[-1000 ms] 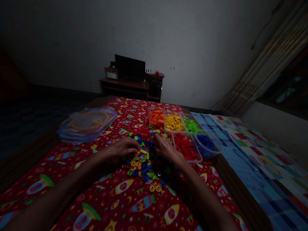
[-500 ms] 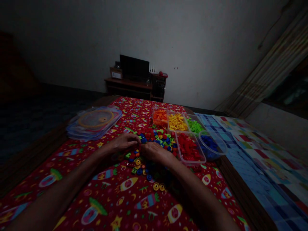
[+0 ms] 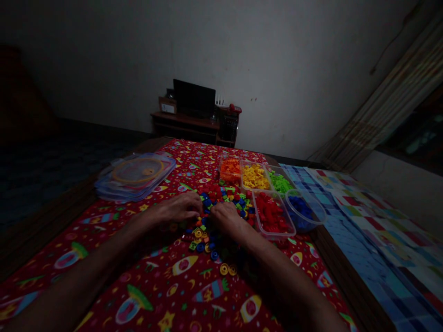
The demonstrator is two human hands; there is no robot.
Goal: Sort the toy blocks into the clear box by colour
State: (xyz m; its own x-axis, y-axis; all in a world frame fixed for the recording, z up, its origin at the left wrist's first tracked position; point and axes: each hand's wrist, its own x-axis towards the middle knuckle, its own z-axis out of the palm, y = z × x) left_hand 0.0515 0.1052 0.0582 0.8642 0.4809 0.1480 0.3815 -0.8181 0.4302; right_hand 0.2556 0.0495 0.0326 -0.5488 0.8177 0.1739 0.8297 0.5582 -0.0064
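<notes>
A mixed pile of small toy building bricks [image 3: 238, 199] in red, blue, green and yellow lies on the tablecloth. At the pile's left side my left hand [image 3: 182, 206] is bent down, thumb and fingertips close together; whatever they pinch is too dark to make out. My right hand [image 3: 226, 217] is curled over the middle of the pile, its fingertips hidden behind the back of the hand. Loose yellow wheel pieces [image 3: 224, 269] and a blue wheel piece [image 3: 214, 255] lie nearer to me, below the hands.
Clear tubs of sorted bricks stand at right: orange [image 3: 230, 169], yellow [image 3: 255, 176], green [image 3: 280, 183], red [image 3: 272, 214] and a round blue one [image 3: 302, 212]. Stacked clear lids [image 3: 136, 177] lie left. A patterned red cloth [image 3: 145, 295] covers the table; a checked bed [image 3: 374, 221] adjoins it.
My hands have moved slightly apart; the right one shifted a little to the right. The left thumb has dropped lower beside the pile. Tubs and lids stay put.
</notes>
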